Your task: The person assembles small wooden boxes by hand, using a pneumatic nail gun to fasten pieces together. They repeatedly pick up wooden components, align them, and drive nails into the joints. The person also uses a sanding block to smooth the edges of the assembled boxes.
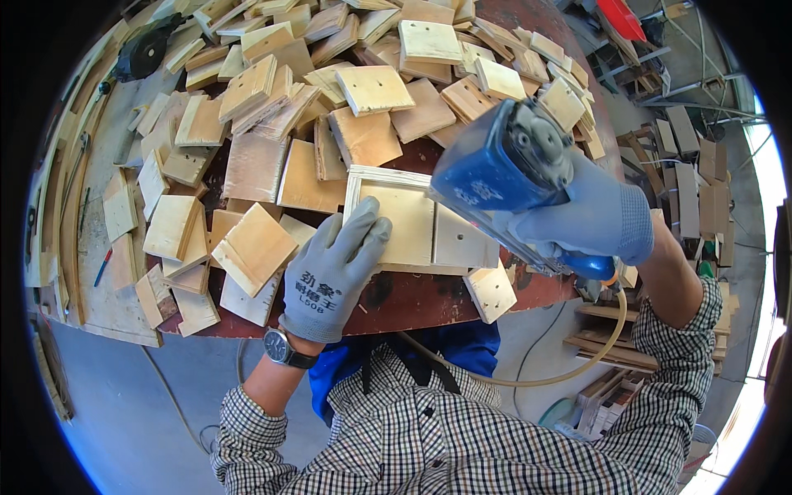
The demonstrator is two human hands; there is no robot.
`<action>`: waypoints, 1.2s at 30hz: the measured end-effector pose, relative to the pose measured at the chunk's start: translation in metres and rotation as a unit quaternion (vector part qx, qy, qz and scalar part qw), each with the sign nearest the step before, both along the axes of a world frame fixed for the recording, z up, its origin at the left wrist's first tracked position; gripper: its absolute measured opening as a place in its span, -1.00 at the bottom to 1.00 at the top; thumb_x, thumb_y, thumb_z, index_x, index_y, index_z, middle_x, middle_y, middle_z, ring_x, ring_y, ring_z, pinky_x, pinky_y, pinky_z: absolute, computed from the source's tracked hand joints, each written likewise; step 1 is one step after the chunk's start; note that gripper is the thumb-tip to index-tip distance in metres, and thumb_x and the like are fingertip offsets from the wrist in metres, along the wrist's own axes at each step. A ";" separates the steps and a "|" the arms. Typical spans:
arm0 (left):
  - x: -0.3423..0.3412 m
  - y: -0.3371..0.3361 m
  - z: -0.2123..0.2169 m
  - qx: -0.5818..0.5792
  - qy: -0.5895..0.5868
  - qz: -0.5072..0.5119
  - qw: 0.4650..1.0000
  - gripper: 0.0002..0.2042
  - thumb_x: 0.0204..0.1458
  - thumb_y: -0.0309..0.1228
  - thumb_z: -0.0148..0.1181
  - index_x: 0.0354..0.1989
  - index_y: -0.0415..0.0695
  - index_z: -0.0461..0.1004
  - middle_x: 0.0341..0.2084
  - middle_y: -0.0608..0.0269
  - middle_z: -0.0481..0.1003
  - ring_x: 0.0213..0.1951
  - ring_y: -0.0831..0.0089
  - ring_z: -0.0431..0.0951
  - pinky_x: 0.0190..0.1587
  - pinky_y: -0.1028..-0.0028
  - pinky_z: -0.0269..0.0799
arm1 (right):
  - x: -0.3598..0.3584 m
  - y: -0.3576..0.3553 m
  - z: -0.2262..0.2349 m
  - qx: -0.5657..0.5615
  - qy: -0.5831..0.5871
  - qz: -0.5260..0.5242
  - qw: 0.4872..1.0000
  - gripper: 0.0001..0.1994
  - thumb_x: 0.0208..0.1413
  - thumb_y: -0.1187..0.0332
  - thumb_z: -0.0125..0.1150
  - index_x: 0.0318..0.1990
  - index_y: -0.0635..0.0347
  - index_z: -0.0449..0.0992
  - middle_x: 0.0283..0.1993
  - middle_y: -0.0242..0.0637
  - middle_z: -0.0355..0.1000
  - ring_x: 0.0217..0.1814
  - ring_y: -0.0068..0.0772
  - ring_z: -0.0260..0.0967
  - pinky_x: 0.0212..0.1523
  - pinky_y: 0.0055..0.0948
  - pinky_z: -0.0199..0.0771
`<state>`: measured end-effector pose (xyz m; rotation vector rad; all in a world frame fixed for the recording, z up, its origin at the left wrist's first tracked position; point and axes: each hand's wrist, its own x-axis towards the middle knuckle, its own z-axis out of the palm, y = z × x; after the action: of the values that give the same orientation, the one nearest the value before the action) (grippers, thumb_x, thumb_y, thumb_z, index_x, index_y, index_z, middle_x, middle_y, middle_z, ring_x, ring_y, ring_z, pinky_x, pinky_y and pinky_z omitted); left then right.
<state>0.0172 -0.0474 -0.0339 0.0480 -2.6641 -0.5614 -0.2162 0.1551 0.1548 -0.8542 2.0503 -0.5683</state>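
A shallow wooden box (pixel 392 175) with raised edge strips lies near the front of the table. My left hand (pixel 332 268), in a grey glove, holds its left end, with the fingers over the edge. A wooden block (pixel 466 239) with a small hole sits at the box's right end. My right hand (pixel 590 210), also gloved, is wrapped round the handle of a blue air nail gun (pixel 487 157). The gun's body is tilted over the right end of the box. Its nose is partly hidden, so contact with the wood cannot be made out.
A large heap of wooden blocks (pixel 371 89) covers the dark red table (pixel 396 305). A black round tool (pixel 142 58) and long wood strips (pixel 62 223) lie at far left. A yellowish air hose (pixel 606 338) loops below the gun. Wood pieces (pixel 685 181) are stacked on the right.
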 end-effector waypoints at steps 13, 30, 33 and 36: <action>0.000 0.001 0.001 0.018 -0.001 -0.001 1.000 -0.30 -0.24 -0.39 0.58 0.23 0.02 0.55 0.28 0.15 0.52 0.20 0.05 0.59 0.17 0.20 0.62 | 0.013 -0.019 0.010 0.002 -0.040 0.034 0.999 -0.63 0.17 0.16 0.41 0.00 0.24 0.68 -0.33 -0.25 0.66 -0.36 -0.55 0.59 -0.26 -0.48 0.61; 0.000 0.003 0.002 -0.009 -0.003 0.010 1.000 -0.37 -0.18 -0.36 0.54 0.19 0.02 0.56 0.27 0.19 0.53 0.20 0.09 0.59 0.17 0.23 0.62 | 0.009 -0.014 0.007 0.016 -0.005 0.014 1.000 -0.50 0.16 0.15 0.41 0.21 0.18 0.60 -0.29 -0.25 0.66 -0.32 -0.53 0.62 -0.22 -0.44 0.68; 0.000 0.004 0.004 -0.008 0.002 0.010 1.000 -0.38 -0.19 -0.36 0.54 0.17 0.02 0.57 0.27 0.19 0.53 0.20 0.10 0.59 0.18 0.23 0.61 | 0.011 -0.021 0.014 0.075 -0.020 -0.009 0.997 -0.40 0.14 0.15 0.50 0.30 0.19 0.53 0.02 -0.21 0.62 -0.02 -0.46 0.59 0.05 -0.42 0.61; 0.001 0.001 0.006 -0.011 -0.003 0.001 1.000 -0.33 -0.18 -0.37 0.55 0.24 -0.01 0.54 0.26 0.15 0.53 0.22 0.08 0.57 0.17 0.22 0.61 | 0.022 -0.023 0.022 0.080 -0.052 -0.018 0.995 -0.36 0.15 0.15 0.54 0.34 0.21 0.50 0.15 -0.22 0.61 0.09 -0.48 0.58 0.15 -0.46 0.59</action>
<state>0.0185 -0.0464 -0.0279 0.0467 -2.6757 -0.5318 -0.1938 0.1317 0.1765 -0.6807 1.9888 -0.4519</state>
